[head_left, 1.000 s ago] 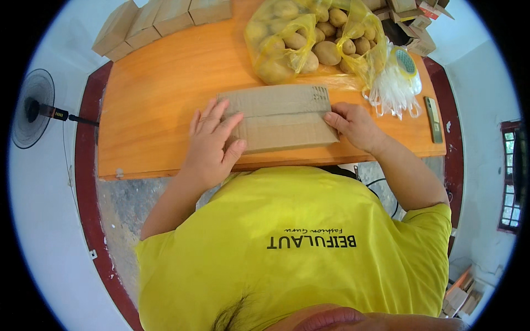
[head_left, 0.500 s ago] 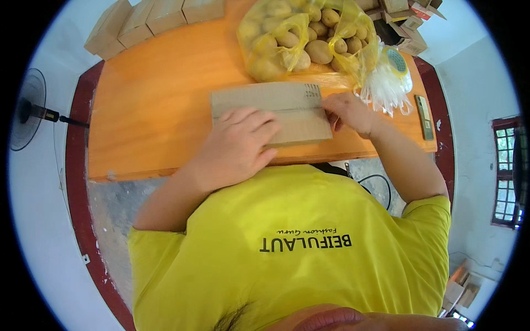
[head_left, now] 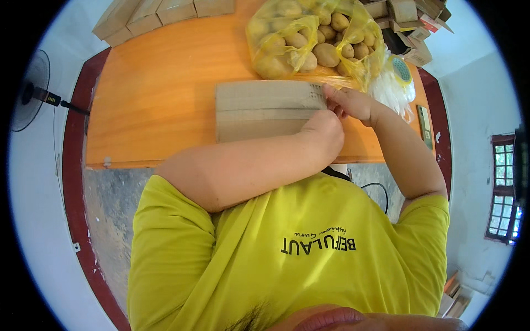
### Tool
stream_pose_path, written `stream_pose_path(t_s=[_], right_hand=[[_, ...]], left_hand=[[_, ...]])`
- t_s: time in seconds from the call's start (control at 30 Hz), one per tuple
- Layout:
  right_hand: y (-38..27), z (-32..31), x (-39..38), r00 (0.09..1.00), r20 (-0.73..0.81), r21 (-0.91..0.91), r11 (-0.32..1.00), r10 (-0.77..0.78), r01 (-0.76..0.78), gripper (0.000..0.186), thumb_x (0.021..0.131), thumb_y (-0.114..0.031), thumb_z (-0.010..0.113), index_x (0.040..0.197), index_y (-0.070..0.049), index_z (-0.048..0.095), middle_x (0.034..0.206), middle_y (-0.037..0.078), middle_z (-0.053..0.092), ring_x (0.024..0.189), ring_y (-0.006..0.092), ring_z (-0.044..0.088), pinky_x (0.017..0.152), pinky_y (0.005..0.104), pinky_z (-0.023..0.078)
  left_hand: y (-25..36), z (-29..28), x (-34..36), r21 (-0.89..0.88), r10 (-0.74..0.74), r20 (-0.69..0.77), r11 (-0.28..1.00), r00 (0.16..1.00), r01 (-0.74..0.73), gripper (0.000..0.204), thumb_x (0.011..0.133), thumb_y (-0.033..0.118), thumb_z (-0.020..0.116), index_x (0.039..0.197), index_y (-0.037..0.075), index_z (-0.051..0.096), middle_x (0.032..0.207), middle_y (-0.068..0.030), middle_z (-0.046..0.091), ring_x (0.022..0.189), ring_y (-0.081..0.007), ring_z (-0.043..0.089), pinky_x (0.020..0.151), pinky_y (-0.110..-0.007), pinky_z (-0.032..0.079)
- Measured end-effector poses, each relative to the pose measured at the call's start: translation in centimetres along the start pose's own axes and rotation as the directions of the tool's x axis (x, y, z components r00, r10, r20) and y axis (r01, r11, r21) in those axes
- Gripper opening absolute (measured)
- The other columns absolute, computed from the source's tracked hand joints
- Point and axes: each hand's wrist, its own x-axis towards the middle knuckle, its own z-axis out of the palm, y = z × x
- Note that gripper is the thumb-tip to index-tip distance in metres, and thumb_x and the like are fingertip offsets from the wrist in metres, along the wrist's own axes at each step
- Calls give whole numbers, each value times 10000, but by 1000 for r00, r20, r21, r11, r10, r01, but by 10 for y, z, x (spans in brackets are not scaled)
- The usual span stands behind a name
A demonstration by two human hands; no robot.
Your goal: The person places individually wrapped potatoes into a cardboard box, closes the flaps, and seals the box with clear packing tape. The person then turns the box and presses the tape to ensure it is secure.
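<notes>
A closed cardboard box (head_left: 259,102) lies flat on the orange table in front of me, a seam running along its top from left to right. My left arm reaches across its near side, and my left hand (head_left: 327,129) is curled at the box's right end. My right hand (head_left: 353,103) is at the same end, its fingers bent against the far right corner. The two hands nearly meet there. Whatever the left fingers pinch is hidden behind the hand.
A yellow plastic bag of potatoes (head_left: 326,55) sits behind the box. Right of it are white plastic bags (head_left: 389,91), a tape roll (head_left: 401,70) and a phone (head_left: 424,126). Cardboard boxes (head_left: 176,10) line the far left; open cartons (head_left: 406,27) pile up far right.
My left hand has left the box's top and crossed rightward to its right end, beside my right hand. The right hand stays at that end, its fingers shifted slightly toward the far corner.
</notes>
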Motion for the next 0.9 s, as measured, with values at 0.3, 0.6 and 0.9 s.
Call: stream_pose_path(t_s=[0.3, 0.6, 0.9], right_hand=[[-32, 11, 11, 949, -77, -461, 855, -305, 237, 722, 856, -577, 643, 1300, -17, 542, 1155, 149, 629, 1055, 290, 600, 892, 380, 485], [-25, 14, 21, 821, -119, -746, 596, -558, 297, 692, 881, -648, 520, 1282, -86, 564, 1120, 173, 614, 1056, 360, 595, 867, 447, 489], [-93, 43, 42, 826, 115, -855, 368, -551, 365, 703, 891, -679, 445, 1179, -52, 580, 968, 191, 662, 926, 393, 636, 771, 489, 501]], left_hand=[[0, -1, 0, 46, 94, 24, 994, 995, -95, 186, 789, 177, 646, 918, 112, 764, 947, -61, 710, 915, -216, 661, 692, -315, 506], [0, 19, 4, -74, 54, -164, 995, 985, -67, 178, 755, 185, 646, 864, 114, 767, 897, -69, 709, 874, -227, 658, 666, -323, 498], [1, 23, 6, 100, 132, -161, 988, 978, -116, 227, 796, 214, 622, 935, 118, 773, 978, -89, 720, 915, -250, 658, 722, -385, 492]])
